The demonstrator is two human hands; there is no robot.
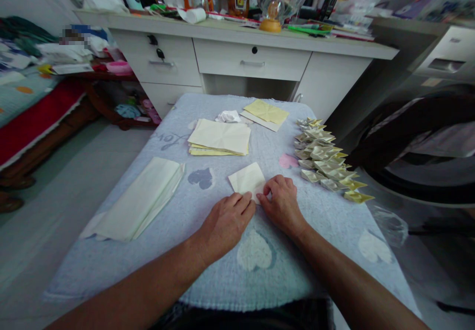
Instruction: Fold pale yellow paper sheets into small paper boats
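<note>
Both hands, left and right, are pressing a pale sheet with fingers curled narrow, mid-cloth. Folded boats are lying right, a cluttered desk standing behind.

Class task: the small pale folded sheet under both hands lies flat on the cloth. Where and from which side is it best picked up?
Probably the folded sheet's free far-left corner, approached from the left: it lies flat, and the left hand and right hand cover its near edge.

- A white desk with drawers stands along the far wall, its top cluttered.
- Pale grey floor.
- A bed with a red cover, left.
</note>
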